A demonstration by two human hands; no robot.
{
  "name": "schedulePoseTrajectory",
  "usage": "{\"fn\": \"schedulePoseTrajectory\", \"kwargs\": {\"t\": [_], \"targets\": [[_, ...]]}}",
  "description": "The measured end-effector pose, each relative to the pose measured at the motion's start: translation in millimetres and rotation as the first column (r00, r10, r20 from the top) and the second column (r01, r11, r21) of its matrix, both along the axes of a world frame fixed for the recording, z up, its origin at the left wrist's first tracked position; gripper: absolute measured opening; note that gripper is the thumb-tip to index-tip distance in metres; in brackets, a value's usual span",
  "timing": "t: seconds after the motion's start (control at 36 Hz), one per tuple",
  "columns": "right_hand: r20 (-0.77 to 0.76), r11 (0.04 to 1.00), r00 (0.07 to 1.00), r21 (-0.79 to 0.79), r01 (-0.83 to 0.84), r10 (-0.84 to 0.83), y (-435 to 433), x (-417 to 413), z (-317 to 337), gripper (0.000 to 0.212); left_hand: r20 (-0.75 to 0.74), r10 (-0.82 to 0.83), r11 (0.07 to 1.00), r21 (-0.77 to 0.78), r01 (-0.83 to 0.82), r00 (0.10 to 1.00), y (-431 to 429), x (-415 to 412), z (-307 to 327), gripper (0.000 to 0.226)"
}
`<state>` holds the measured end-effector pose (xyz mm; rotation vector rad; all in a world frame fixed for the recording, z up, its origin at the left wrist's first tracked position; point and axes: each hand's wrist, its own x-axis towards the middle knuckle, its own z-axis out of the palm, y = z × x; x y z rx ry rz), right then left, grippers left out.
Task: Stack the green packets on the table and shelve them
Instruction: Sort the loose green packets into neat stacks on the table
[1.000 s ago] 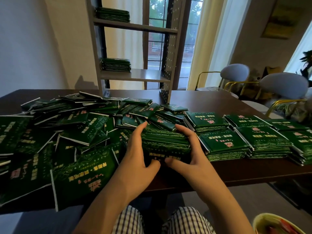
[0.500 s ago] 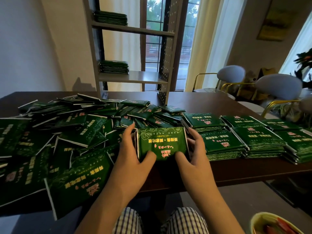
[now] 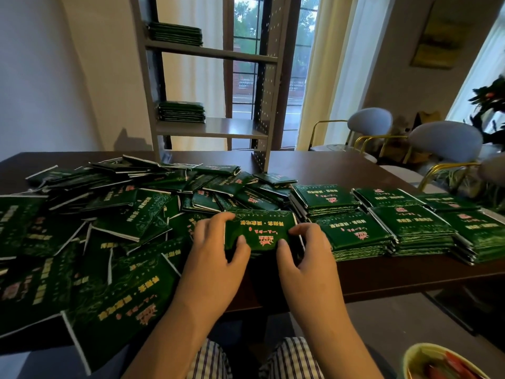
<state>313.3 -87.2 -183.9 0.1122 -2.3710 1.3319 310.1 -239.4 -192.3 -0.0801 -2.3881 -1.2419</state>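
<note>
Loose packets (image 3: 109, 236) run off left edge; bowl (image 3: 418, 351) cropped below.

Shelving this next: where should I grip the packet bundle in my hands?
Take the packet bundle by its two short ends, left hand and right hand coming in from either side. It's a loose pile of thin packets, so squeezing inward probably keeps them squared.

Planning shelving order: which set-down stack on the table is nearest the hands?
The front-row stack directly beside the right hand; the other stacks lie behind it or farther right.
</note>
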Motion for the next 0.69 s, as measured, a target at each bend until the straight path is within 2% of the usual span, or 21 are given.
{"fn": "schedulePoseTrajectory", "kwargs": {"t": [0.14,0.31,0.44,0.69], "targets": [[-0.018,0.997,1.0,0.072,-0.006,0.008,-2,1,-1,0.022,0.05,-0.024,1.0,0.02,0.023,0.998,-3,-8,4,0.032],[-0.007,0.976,1.0,0.218,0.023,-0.022,-5,-2,-1,0.035,0.073,0.006,0.998,-0.063,-0.002,0.997,-3,-15,2,0.036],[-0.02,0.955,1.0,0.295,0.015,-0.01,-8,-6,-2,0.047,0.071,0.031,0.997,-0.069,-0.026,0.997,-3,-22,3,0.036],[-0.082,0.942,0.995,0.328,0.078,-0.054,-15,-13,-5,0.045,0.08,0.002,0.999,-0.051,0.002,0.997,-5,-26,3,0.036]]}}
